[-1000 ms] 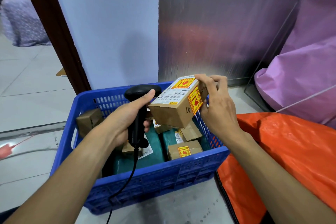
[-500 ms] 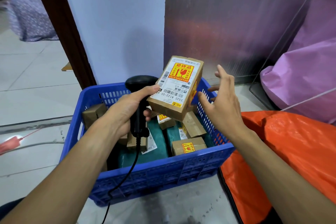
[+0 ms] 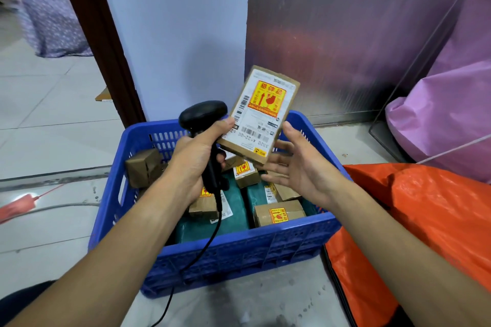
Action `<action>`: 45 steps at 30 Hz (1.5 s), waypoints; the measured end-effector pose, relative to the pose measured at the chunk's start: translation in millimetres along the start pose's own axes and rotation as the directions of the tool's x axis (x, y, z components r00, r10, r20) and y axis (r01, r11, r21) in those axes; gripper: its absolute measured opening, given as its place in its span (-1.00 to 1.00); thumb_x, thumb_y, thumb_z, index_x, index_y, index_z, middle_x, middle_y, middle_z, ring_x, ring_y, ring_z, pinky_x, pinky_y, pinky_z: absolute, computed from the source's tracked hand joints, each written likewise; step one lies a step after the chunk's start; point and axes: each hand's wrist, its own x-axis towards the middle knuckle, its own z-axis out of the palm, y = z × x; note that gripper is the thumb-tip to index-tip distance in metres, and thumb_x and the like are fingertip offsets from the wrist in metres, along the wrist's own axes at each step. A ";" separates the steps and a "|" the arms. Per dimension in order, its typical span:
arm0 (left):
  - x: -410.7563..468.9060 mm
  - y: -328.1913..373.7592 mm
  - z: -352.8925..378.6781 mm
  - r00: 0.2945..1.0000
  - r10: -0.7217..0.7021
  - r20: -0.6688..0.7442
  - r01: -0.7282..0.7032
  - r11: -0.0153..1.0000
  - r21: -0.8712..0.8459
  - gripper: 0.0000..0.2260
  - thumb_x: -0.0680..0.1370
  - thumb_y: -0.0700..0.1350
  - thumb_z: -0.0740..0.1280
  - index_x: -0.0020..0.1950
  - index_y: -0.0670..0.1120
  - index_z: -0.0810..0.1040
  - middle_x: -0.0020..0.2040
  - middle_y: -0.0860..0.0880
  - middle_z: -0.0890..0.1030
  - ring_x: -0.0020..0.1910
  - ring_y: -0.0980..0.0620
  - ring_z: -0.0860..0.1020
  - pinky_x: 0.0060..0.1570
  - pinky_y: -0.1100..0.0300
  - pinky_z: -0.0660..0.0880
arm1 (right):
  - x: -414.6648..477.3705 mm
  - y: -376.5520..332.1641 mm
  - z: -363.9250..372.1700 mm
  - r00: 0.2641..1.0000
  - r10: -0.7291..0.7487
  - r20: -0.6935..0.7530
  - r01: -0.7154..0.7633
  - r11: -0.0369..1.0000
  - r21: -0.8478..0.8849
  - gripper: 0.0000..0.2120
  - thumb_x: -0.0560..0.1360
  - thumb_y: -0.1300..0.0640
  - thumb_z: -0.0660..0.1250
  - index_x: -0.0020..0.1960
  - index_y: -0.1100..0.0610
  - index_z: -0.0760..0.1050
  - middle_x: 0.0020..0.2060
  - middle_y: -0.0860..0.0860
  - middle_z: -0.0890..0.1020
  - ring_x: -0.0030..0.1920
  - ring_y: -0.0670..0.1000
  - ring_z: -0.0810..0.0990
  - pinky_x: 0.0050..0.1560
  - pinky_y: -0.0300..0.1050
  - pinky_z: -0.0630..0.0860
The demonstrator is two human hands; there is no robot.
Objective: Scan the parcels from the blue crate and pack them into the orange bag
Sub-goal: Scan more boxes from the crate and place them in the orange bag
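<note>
A brown cardboard parcel with a white label and a yellow-red fragile sticker stands tilted above the blue crate, label towards me. My left hand grips a black corded scanner, and its thumb presses the parcel's lower left corner. My right hand lies palm up with straight fingers under the parcel's lower right edge, thumb beside it. Several small cardboard parcels and green mailer bags lie in the crate. The orange bag lies right of the crate.
A purple sack stands at the back right against a metal panel. The scanner's cable hangs over the crate's front wall to the tiled floor. A red object lies on the floor at the left.
The parcel has turned from lying flat to standing with its label facing me. My right hand let go of its side and now lies open under its lower edge.
</note>
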 end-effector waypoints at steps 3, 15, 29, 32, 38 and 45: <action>-1.8 -11.6 5.5 1.000 0.022 0.022 -0.024 0.997 0.073 -0.57 0.45 0.00 0.58 0.19 -0.24 0.66 -0.11 -0.13 0.75 -0.48 0.08 0.42 -0.43 0.20 0.41 | -2.8 3.9 10.2 0.999 -0.049 0.006 0.048 0.997 0.055 -0.50 0.37 -0.27 0.36 0.20 -0.01 0.59 0.07 0.06 0.75 0.15 0.09 0.70 0.20 0.17 0.61; -2.1 -14.2 7.8 1.000 0.014 0.008 -0.015 0.985 0.172 -0.75 0.56 -0.04 0.49 0.11 -0.19 0.62 -0.22 -0.09 0.72 -0.47 0.03 0.42 -0.36 0.13 0.44 | -0.6 -7.7 -9.9 0.957 -0.154 -0.244 0.158 0.987 -0.002 -0.61 0.51 -0.05 0.47 0.29 0.02 0.58 0.04 -0.01 0.76 0.04 0.01 0.75 0.15 0.09 0.65; -4.5 -28.1 11.5 0.985 -0.144 0.095 0.131 0.983 0.129 -0.66 0.46 0.04 0.58 0.16 -0.09 0.71 0.05 -0.16 0.75 -0.35 -0.02 0.66 -0.25 0.12 0.62 | 0.4 -2.2 -9.0 0.949 -0.126 -0.288 0.135 0.991 0.009 -0.62 0.58 -0.12 0.39 0.31 0.06 0.58 0.04 -0.02 0.76 0.02 -0.04 0.75 0.00 -0.04 0.62; -4.2 -29.5 11.7 0.989 -0.133 0.066 0.128 0.989 0.069 -0.71 0.47 0.02 0.57 0.13 -0.07 0.72 0.04 -0.15 0.76 -0.36 0.01 0.62 -0.23 0.12 0.62 | 1.6 -2.7 -8.2 0.956 -0.101 -0.274 0.144 0.979 0.144 -0.67 0.57 0.01 0.43 0.29 0.10 0.57 0.08 0.04 0.75 0.08 0.03 0.74 0.13 0.00 0.62; -6.1 -13.9 11.4 0.994 -0.104 -0.024 0.105 0.993 0.059 -0.74 0.48 -0.03 0.57 0.10 -0.13 0.72 -0.06 -0.10 0.78 -0.45 0.09 0.47 -0.33 0.20 0.46 | -4.9 2.0 8.4 0.996 -0.043 -0.080 0.053 0.991 0.126 -0.58 0.44 -0.04 0.45 0.26 0.07 0.56 0.10 0.08 0.74 0.13 0.05 0.72 0.24 0.04 0.57; -0.9 24.7 -15.2 0.973 0.222 -0.069 -0.163 0.864 0.477 -0.72 0.42 0.02 0.62 0.04 -0.06 0.70 -0.22 0.06 0.75 -0.26 0.11 0.69 -0.17 0.17 0.57 | -1.3 -11.1 -22.2 0.837 -0.469 -0.280 0.203 0.742 -0.639 0.02 0.40 -0.34 0.48 0.64 -0.04 0.00 0.37 -0.09 0.46 0.30 -0.11 0.47 0.25 -0.16 0.43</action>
